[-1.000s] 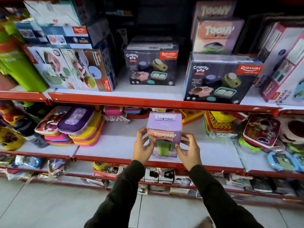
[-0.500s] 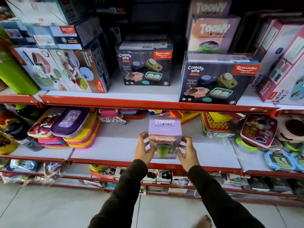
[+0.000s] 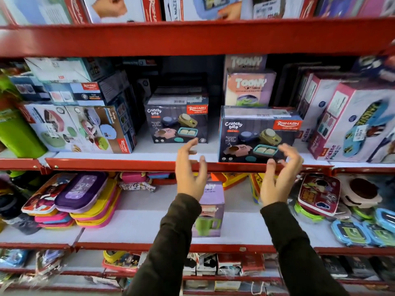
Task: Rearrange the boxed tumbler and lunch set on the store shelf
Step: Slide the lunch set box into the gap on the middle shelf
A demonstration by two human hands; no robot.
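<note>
- Purple tumbler box [image 3: 210, 218] stands upright on lower shelf [image 3: 136, 229], near front edge, partly hidden behind left sleeve; nobody touching it.
- Dark "Crunchy bite" lunch set box [image 3: 256, 135] sits on middle shelf [image 3: 106, 165] at front edge, above and right of tumbler box.
- Left hand [image 3: 190, 174] raised in front of middle shelf lip, grip spread, fingers curled, empty.
- Right hand [image 3: 280, 176] raised just below lunch set box, grip spread, empty; fingertips overlap box's lower front, contact unclear.
- Second Crunchy bite box [image 3: 177, 122] further back, left of first.
- Pink "Toony" box [image 3: 249, 88] behind lunch set box.
- Stacked flat lunch boxes [image 3: 85, 201] on lower shelf, left.
</note>
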